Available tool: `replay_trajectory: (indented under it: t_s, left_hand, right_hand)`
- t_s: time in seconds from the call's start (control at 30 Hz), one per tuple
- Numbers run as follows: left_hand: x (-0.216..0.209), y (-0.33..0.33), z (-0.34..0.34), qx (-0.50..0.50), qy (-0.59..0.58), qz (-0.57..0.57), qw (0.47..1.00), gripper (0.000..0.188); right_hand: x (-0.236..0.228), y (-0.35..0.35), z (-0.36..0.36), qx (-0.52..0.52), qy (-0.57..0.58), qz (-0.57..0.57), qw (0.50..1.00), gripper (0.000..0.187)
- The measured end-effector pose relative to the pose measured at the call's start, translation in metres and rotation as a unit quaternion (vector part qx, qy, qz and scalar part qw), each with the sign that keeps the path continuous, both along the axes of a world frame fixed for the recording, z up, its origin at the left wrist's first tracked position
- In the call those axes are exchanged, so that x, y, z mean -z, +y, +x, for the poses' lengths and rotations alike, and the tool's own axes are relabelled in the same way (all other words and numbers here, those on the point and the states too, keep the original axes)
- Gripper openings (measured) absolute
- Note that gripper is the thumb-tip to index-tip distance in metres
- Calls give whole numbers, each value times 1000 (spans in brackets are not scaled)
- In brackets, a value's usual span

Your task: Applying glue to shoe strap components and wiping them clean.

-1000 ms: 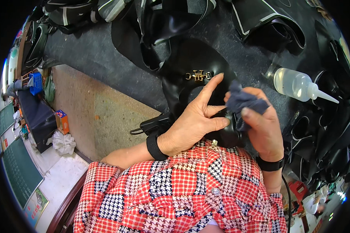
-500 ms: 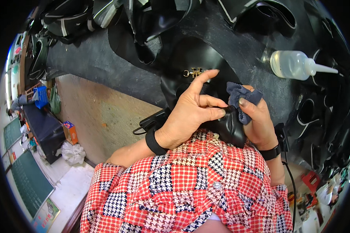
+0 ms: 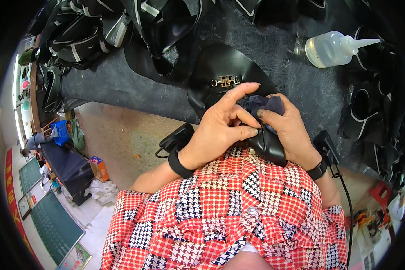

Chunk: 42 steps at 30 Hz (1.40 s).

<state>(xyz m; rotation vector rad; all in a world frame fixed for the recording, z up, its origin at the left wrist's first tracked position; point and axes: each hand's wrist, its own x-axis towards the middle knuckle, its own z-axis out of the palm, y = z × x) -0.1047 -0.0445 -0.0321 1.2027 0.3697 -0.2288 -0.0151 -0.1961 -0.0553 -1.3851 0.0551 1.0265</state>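
A black leather shoe upper (image 3: 269, 152) with a raised seam lies over my lap at the table edge. My left hand (image 3: 222, 123) pinches its edge between thumb and fingers, with the index finger stretched out above. In my right hand (image 3: 287, 128) a crumpled dark blue cloth (image 3: 265, 104) is gripped, and the thumb presses down close to my left fingertips, by the seam. Just beyond my left hand lies black leather (image 3: 231, 60) bearing a gold metal buckle (image 3: 225, 81); my hands hide whether it joins the piece on my lap.
A translucent squeeze bottle (image 3: 326, 50) with a pointed nozzle lies tilted on the black table (image 3: 103, 83), at the far right. Black shoe uppers with pale edging (image 3: 78, 38) crowd the back and right side. A cable (image 3: 346, 198) hangs beside my right forearm.
My right hand has brought the cloth leftward, up to my left fingertips, and its thumb now presses at the seam. The left hand keeps its pinch. The whole view has shifted a little.
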Motion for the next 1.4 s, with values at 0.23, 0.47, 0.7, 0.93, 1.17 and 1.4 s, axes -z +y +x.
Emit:
replay_trajectory:
  t_s: [0.23,0.47,0.7,0.93,1.17,1.4]
  left_hand:
    - [6,9,4,39,65,-130,989,69]
    - [3,11,16,-71,124,-234,962,43]
    - [-9,16,34,-135,154,-250,946,35]
    - [3,7,36,-179,111,-273,938,36]
    - [0,7,39,-170,103,-272,942,52]
    - [0,11,34,-150,110,-284,941,68]
  right_hand:
    - [1,7,9,-26,10,-13,1000,24]
    - [-24,1,44,-3,-102,-5,995,16]
    - [-71,12,54,-212,-289,59,932,25]
    - [-42,27,34,-102,-273,-29,956,18]
    - [-37,36,37,-31,-344,-136,929,18]
    - [-41,16,56,114,16,47,992,15]
